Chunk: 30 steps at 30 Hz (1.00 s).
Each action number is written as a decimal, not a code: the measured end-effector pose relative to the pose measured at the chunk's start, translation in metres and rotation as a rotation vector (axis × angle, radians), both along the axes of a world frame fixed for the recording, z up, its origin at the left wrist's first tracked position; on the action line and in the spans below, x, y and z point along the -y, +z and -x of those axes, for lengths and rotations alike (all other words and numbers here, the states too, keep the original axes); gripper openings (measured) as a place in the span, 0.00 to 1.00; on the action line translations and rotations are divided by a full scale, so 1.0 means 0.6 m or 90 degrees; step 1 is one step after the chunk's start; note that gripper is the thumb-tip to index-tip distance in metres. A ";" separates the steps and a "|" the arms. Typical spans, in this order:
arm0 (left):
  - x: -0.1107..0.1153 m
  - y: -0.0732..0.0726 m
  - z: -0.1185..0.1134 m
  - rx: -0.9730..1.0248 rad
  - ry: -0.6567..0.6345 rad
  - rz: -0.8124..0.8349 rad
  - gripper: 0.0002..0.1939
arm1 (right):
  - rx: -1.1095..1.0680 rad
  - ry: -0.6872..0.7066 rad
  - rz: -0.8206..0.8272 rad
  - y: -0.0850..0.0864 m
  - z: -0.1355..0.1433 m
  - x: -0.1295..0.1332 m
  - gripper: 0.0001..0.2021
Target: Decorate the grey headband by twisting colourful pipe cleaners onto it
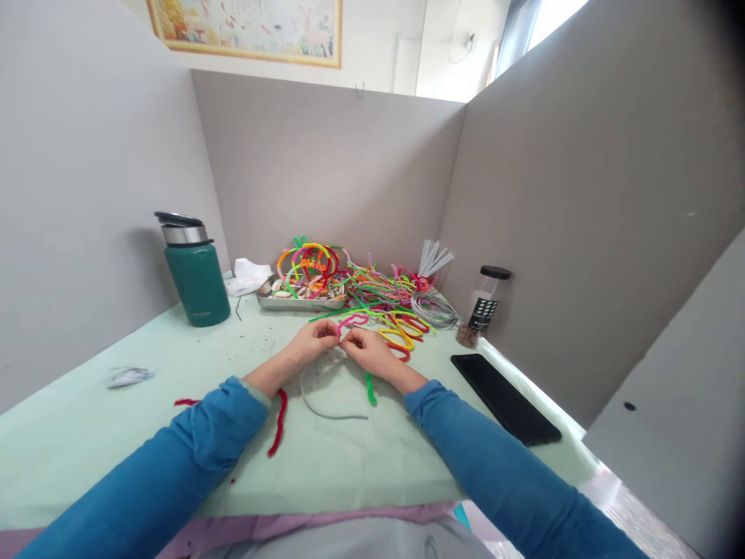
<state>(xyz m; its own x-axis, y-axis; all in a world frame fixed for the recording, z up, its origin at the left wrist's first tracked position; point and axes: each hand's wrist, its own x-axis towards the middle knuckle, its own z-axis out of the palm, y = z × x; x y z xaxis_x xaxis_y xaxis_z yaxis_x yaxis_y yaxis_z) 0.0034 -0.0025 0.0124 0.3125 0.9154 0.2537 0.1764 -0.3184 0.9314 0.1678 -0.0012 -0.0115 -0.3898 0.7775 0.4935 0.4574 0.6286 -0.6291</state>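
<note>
My left hand and my right hand meet over the middle of the table, fingertips pinched close together. Between them is a pink fuzzy stem, its wavy part rising above the fingers. Both hands are closed on it, though the exact grip is hidden by the fingers. A grey wire curves down below my hands onto the table. Just beneath my right hand lies a short green fuzzy piece. A red fuzzy piece rests by my left forearm.
A metal tray holds colourful shapes at the back, beside a pile of fuzzy stems and coiled wire. A green bottle stands left. At right are a clear jar and a black phone. Grey partitions surround the table.
</note>
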 end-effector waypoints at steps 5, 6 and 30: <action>0.000 0.000 0.001 0.009 -0.008 0.000 0.11 | -0.013 0.001 0.018 0.004 -0.001 0.002 0.07; 0.000 -0.001 0.002 0.008 -0.009 -0.002 0.11 | -0.016 0.002 0.024 0.004 -0.001 0.002 0.07; 0.010 -0.002 0.004 -0.009 -0.054 0.096 0.19 | -0.014 0.032 0.005 0.002 0.001 0.003 0.06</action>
<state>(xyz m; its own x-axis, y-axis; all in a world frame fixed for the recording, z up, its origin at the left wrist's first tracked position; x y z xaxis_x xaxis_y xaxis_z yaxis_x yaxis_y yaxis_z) 0.0010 -0.0087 0.0113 0.3922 0.9131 0.1111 0.1686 -0.1901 0.9672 0.1672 -0.0032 -0.0106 -0.4178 0.7605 0.4970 0.4107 0.6461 -0.6434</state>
